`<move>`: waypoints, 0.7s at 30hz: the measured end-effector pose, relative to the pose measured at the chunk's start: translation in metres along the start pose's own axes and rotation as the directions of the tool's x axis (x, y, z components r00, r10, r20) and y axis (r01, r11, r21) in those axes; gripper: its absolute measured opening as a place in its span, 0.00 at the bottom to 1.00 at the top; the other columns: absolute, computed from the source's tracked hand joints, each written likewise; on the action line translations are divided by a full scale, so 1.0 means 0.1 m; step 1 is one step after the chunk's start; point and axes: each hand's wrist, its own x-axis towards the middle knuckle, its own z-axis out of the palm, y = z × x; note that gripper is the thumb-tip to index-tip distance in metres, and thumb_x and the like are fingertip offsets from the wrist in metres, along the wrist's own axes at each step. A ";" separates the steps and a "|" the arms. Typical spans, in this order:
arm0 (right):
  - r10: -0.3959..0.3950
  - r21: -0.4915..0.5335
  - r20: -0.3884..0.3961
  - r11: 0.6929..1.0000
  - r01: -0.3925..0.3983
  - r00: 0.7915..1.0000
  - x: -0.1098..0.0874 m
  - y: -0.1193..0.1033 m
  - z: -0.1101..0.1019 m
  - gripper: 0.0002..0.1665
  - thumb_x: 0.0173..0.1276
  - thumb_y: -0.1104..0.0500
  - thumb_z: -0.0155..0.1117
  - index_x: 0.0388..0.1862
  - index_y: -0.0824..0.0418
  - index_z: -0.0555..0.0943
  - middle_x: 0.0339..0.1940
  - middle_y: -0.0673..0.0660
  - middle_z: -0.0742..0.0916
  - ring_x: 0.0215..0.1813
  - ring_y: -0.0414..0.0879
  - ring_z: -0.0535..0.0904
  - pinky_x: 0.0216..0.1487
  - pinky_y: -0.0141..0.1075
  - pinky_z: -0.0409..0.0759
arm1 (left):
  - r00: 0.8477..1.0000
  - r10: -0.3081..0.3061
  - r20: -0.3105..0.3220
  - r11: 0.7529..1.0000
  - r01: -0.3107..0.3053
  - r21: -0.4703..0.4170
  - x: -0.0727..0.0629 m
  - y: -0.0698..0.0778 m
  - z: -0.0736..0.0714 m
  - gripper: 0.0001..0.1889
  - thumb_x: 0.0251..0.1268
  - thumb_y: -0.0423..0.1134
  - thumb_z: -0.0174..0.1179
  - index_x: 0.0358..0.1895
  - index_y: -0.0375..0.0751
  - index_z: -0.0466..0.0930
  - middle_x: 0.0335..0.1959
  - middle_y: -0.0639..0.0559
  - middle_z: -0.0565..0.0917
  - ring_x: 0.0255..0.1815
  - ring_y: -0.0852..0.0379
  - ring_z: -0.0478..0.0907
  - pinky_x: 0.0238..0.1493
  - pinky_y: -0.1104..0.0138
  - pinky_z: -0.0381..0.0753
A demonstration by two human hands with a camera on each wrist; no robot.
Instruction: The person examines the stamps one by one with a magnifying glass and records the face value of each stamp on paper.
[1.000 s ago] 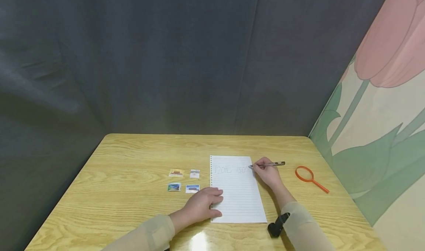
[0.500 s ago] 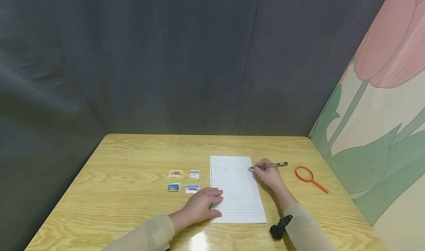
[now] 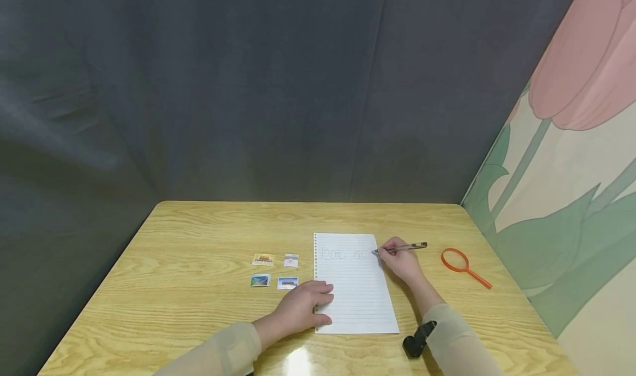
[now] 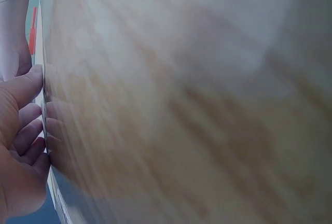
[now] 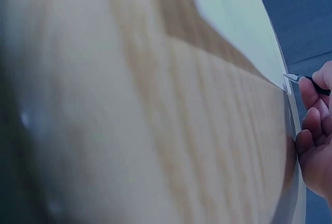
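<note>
A lined sheet of paper (image 3: 355,304) with punched holes down its left side lies on the table. Handwriting near its top reads roughly "120元 150". My right hand (image 3: 401,261) pinches a pen (image 3: 409,246), its tip at the sheet's upper right, just past the writing. In the right wrist view the pen (image 5: 293,77) points at the paper (image 5: 244,22). My left hand (image 3: 300,307) rests on the sheet's lower left edge with fingers spread. The left wrist view shows that hand (image 4: 23,136) flat against the surface.
Left of the sheet lie several stamps, among them a yellow one (image 3: 263,259) and a blue one (image 3: 288,283). An orange magnifying glass (image 3: 467,269) lies to the right on the wooden table (image 3: 189,298). A dark curtain (image 3: 258,89) hangs behind, and a painted wall (image 3: 576,199) stands at right.
The pen's back end has swung slightly out and back while its tip stays near the sheet's upper right. My left hand has kept its place on the paper.
</note>
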 end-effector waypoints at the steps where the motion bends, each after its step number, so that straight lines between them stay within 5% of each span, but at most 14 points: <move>1: 0.001 -0.003 -0.004 1.000 -0.001 1.000 0.00 0.00 -0.01 0.05 0.66 0.66 0.65 0.35 0.67 0.79 0.27 0.54 0.83 0.29 0.45 0.74 0.27 0.29 0.74 | 1.000 -0.001 0.001 1.000 0.001 0.002 0.00 0.00 0.00 0.23 0.59 0.51 0.70 0.56 0.47 0.84 0.66 0.52 0.76 0.68 0.53 0.70 0.71 0.62 0.66; 21: 0.083 0.044 0.043 0.995 -0.085 0.996 -0.05 -0.01 -0.06 0.03 0.64 0.65 0.61 0.32 0.64 0.76 0.25 0.55 0.81 0.25 0.45 0.74 0.23 0.30 0.73 | 1.000 -0.006 0.003 1.000 0.006 0.008 0.00 0.00 0.01 0.24 0.59 0.52 0.70 0.57 0.47 0.84 0.66 0.53 0.76 0.69 0.53 0.69 0.71 0.62 0.66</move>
